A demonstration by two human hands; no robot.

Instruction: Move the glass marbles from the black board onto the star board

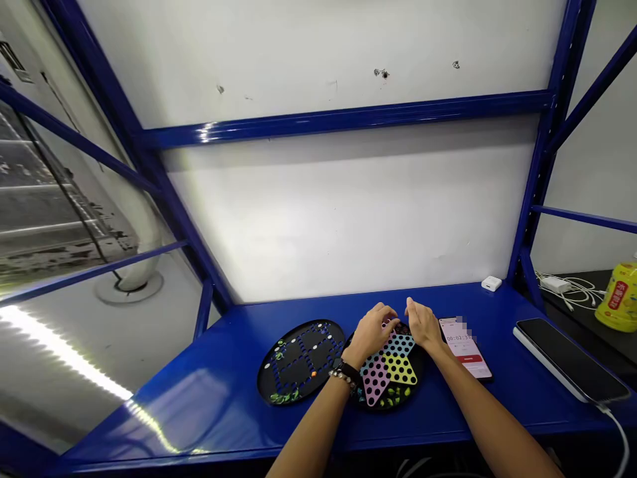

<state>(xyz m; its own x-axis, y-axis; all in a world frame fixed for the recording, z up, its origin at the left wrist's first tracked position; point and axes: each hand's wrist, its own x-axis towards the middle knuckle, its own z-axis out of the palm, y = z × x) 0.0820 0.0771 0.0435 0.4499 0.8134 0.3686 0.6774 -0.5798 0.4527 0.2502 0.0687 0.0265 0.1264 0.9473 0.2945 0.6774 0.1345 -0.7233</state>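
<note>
Two round black game boards lie on the blue shelf. The left board (300, 359) has blue holes and a few small marbles near its rim. The right board (391, 372) shows a star of pink, yellow and light blue fields with holes. My left hand (373, 330) rests on the far part of that star, fingers curled down on it. My right hand (422, 323) sits beside it on the board's far right edge, fingers bent; whether either pinches a marble is hidden. My left wrist wears a dark band and a bead bracelet (344, 377).
A phone (466, 348) with a lit timer screen lies right of the boards. A dark tablet or phone (567, 359) on a white cable lies further right. A small white box (491, 283) sits by the wall, a yellow bottle (618, 296) at far right.
</note>
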